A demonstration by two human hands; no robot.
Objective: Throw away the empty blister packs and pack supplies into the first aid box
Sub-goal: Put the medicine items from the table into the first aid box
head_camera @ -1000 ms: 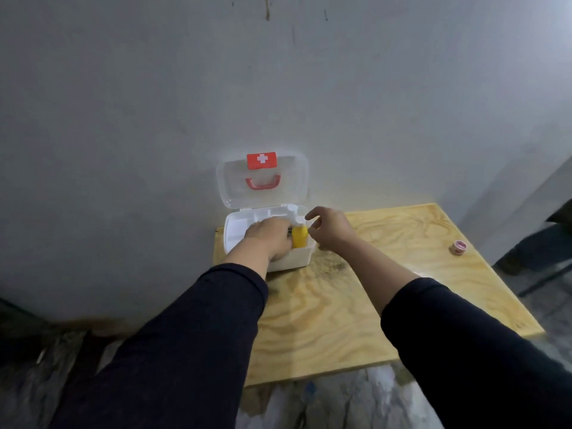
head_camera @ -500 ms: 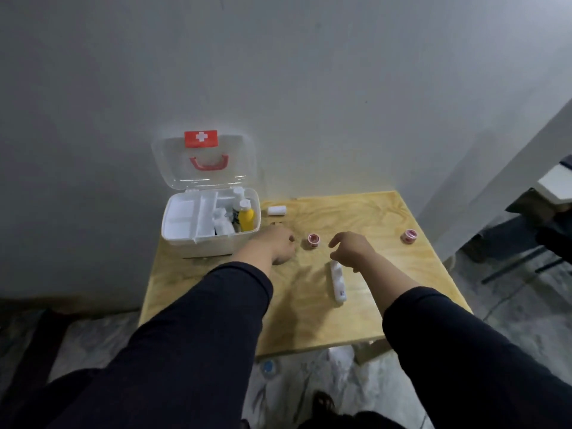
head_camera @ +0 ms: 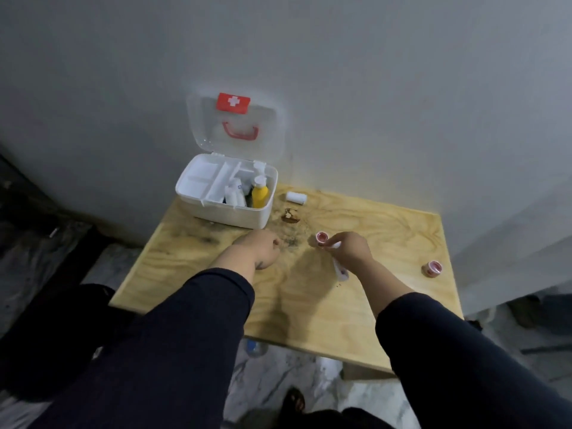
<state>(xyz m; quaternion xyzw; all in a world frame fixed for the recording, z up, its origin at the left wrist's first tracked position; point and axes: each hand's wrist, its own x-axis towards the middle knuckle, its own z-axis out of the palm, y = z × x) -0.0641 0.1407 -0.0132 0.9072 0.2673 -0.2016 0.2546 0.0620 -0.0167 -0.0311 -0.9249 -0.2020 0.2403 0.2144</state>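
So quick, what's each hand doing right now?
Left hand: loosely curled, holding nothing visible.
Right hand: closed on a white tube.

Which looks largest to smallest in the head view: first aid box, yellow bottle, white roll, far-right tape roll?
1. first aid box
2. yellow bottle
3. white roll and far-right tape roll: look alike, unranked.

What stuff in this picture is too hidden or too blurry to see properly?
- White tube, head view: the right hand covers most of it, and its print is too small to read.
- Left hand, head view: curled knuckles-up, so anything inside is hidden.
- First aid box, head view: the white items beside the yellow bottle are blurred.
- Brown patch on the table: too small to identify.
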